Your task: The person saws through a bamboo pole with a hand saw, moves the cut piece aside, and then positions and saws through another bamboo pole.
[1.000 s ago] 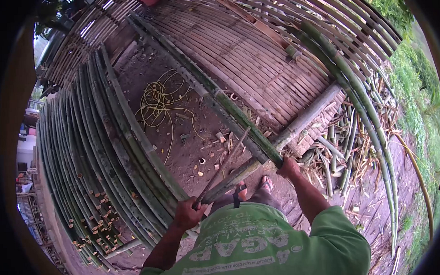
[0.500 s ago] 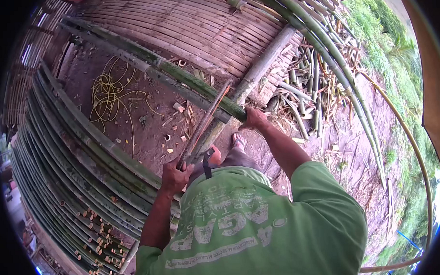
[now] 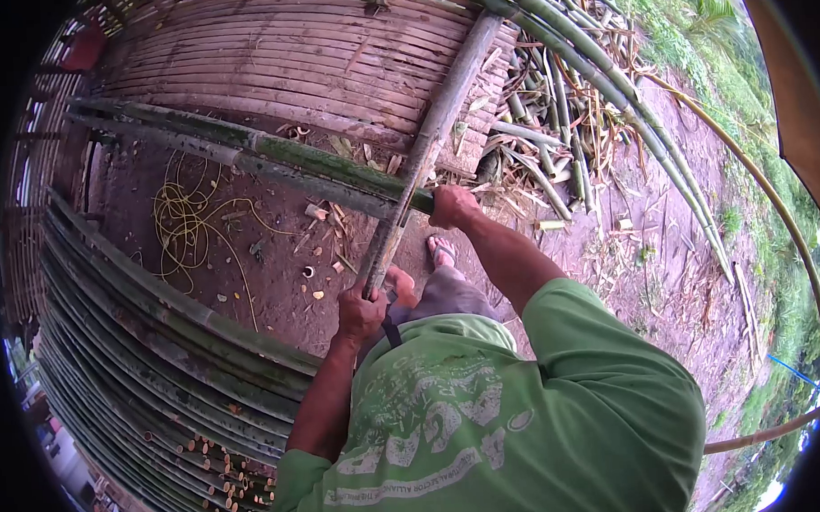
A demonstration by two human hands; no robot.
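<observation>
My left hand (image 3: 362, 314) is closed round the near end of a long, narrow bow saw (image 3: 385, 252). The saw lies slantwise across a green bamboo pole (image 3: 321, 162), close to the pole's right end. Fingers wrapped over that end, my right hand (image 3: 454, 207) grips the pole just right of the saw. Alongside the green pole runs a greyer bamboo pole (image 3: 185, 146), which passes beneath the saw too. The saw's far end overlaps a thick bamboo beam (image 3: 450, 97) in this view, and its cutting edge is hard to see.
A slatted bamboo platform (image 3: 304, 57) spreads out ahead. Stacked long bamboo poles (image 3: 160, 328) fill the left side. Tangled yellow rope (image 3: 187, 214) lies on the dirt. Bamboo offcuts (image 3: 550, 116) are heaped at right, near long bent poles (image 3: 645, 126). My sandalled foot (image 3: 442, 252) is below the pole.
My left hand and the saw have moved forward and right, closer to my right hand. My right hand keeps its grip on the pole's end. The whole view has shifted slightly.
</observation>
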